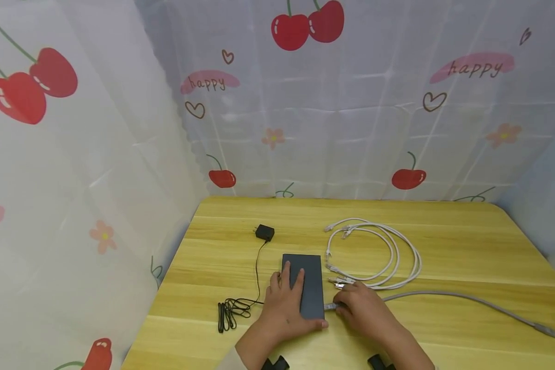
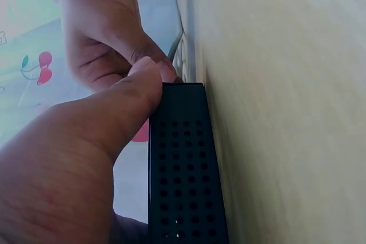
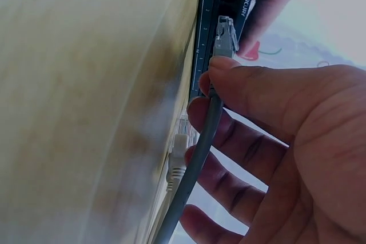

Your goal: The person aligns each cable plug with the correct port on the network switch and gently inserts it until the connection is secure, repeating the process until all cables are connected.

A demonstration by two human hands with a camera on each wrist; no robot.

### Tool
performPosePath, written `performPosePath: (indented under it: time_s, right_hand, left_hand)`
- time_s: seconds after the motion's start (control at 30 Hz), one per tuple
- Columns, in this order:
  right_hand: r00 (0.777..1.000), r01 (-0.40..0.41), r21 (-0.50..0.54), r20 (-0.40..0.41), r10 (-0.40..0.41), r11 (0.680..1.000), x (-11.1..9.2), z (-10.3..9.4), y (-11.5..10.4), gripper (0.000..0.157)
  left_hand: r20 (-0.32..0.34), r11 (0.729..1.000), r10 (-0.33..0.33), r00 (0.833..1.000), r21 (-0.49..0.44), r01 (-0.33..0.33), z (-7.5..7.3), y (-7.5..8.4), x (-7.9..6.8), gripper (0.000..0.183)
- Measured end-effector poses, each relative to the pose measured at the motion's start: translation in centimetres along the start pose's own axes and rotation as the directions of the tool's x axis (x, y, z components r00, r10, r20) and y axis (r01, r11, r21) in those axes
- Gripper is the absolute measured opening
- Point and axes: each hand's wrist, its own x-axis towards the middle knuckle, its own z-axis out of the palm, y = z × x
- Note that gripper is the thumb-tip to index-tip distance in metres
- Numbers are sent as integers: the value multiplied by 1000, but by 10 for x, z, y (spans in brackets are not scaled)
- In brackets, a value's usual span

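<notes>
A dark flat network switch (image 1: 312, 288), marked MERCURY on its port side, lies on the wooden table. My left hand (image 1: 283, 307) rests over it with fingers spread on the top and the thumb at the near right corner. Small vent holes line the switch's near side in the left wrist view. At its right side, my right hand (image 1: 362, 310) pinches one end of a grey network cable (image 1: 448, 293) between thumb and fingers. The clear plug (image 3: 225, 37) of that cable points at the port row, close in front of a dark port opening.
White network cables (image 1: 416, 262) lie coiled behind my right hand. The grey cable's other plug (image 1: 549, 331) lies at the right. A black power adapter (image 1: 265, 233) stands at the back left, its bundled cord (image 1: 233, 311) left of the switch. Printed curtains (image 1: 305, 113) hang around the table.
</notes>
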Motion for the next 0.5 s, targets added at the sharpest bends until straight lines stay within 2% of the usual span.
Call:
performPosePath:
  time_s: [0.17,0.5]
  right_hand:
    - [1000,2,-1,-7,-2,1000,1,0,0,11]
    - [1000,21,8,-19,-21,1000,1,2,0,11]
  left_hand:
    - [3,997,-37,999,69,37,-5,1,0,131]
    - [16,996,9,1000,91,-11,-5,0,-2,123]
